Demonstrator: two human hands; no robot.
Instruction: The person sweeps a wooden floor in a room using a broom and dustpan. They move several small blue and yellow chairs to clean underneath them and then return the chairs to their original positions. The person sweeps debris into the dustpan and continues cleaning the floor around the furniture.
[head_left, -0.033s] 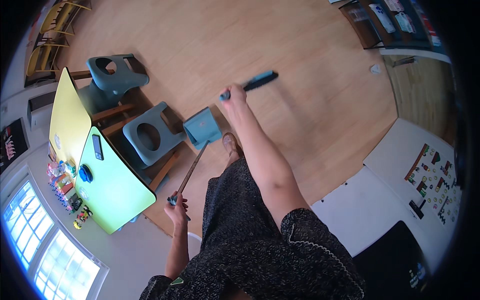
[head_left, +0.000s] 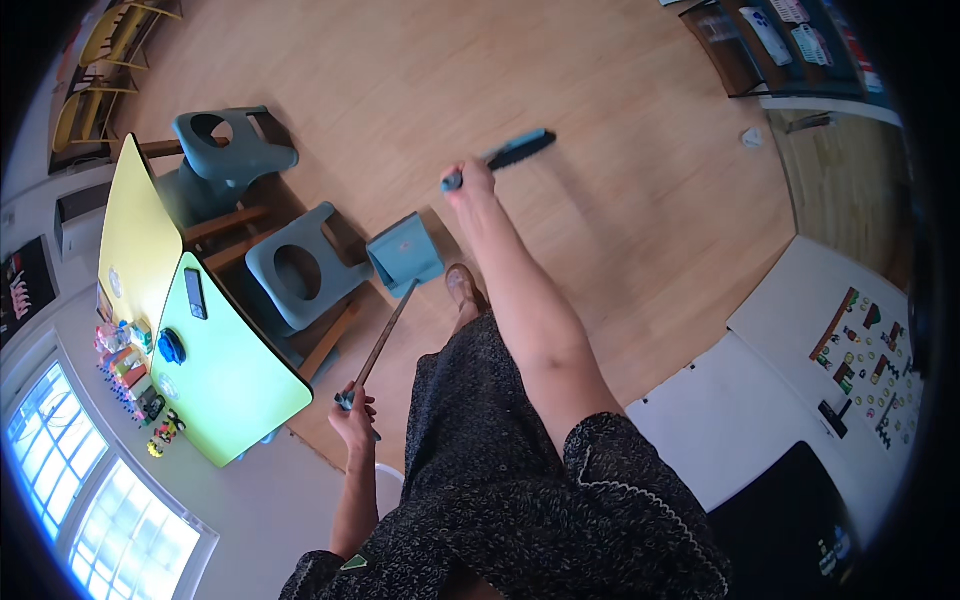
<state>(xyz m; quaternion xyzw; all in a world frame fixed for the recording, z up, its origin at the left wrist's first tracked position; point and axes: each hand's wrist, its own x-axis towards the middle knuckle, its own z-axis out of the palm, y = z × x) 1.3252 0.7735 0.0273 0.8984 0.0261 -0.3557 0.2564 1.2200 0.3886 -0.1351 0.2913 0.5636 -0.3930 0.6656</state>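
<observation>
Your right hand (head_left: pixel 472 180) grips the brush (head_left: pixel 512 154), your left hand (head_left: pixel 355 410) the dustpan (head_left: pixel 404 252) handle; sweeping wide could scatter debris past the pan.

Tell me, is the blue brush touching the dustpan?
Apart. The head view shows bare wood floor between the brush in the right hand and the dustpan.

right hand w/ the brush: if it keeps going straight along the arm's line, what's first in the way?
Likely just bare wooden floor. The right hand holds the blue brush, which points up-right; nothing shows in that line before the far shelf. Depth is unclear.
</observation>
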